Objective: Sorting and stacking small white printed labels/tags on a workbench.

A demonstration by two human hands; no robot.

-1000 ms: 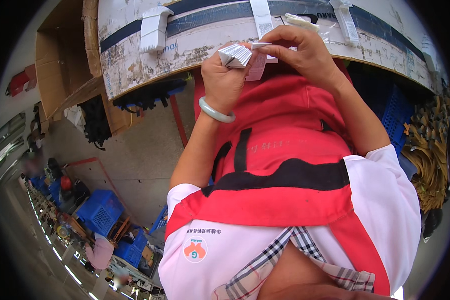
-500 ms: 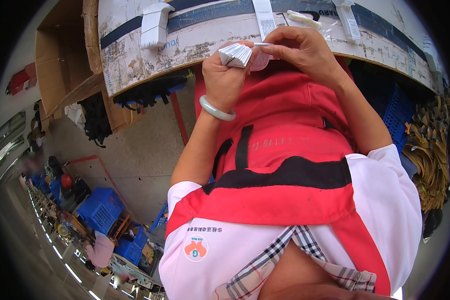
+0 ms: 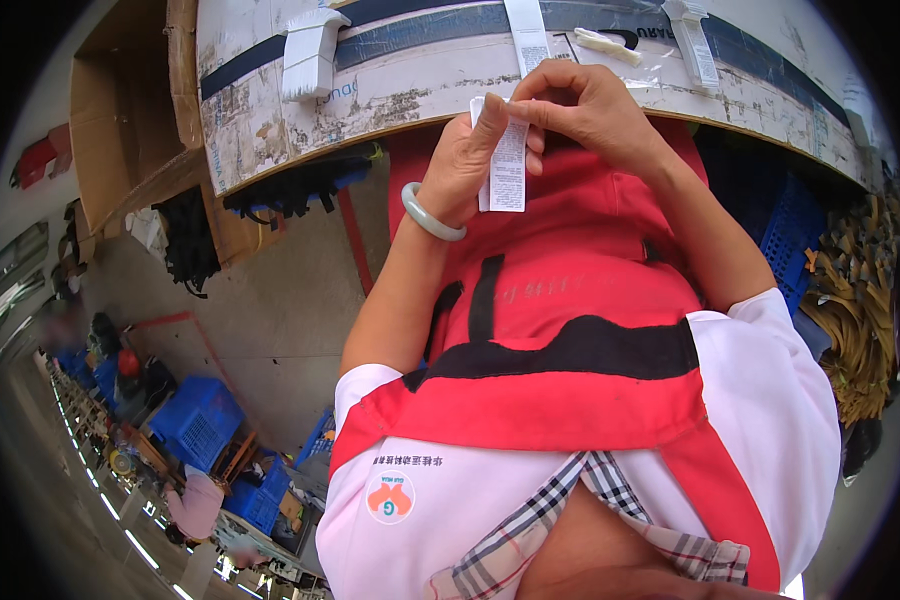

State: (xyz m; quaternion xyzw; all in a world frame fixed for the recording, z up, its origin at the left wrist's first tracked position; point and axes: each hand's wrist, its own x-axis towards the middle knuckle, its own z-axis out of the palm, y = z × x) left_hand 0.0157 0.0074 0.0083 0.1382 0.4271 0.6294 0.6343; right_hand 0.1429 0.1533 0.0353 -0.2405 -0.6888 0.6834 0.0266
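White label strip [image 3: 507, 165] hangs pinched between left hand [image 3: 467, 160] fingers and right hand [image 3: 585, 110] fingers.

top of the label [image 3: 507, 165] hidden behind the left hand [image 3: 467, 160] and right hand [image 3: 588, 112], its print too small to tell, table [image 3: 370, 90] cut off at the far edge, far-left people blurred, crates [image 3: 198, 425] partly hidden

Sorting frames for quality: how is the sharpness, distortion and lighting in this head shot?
Head view: strong fisheye, the worktable edge bows and corners go black; left hand, right hand and the white label strip are sharp; far-left aisle is blurred; even daylight, no harsh glare.
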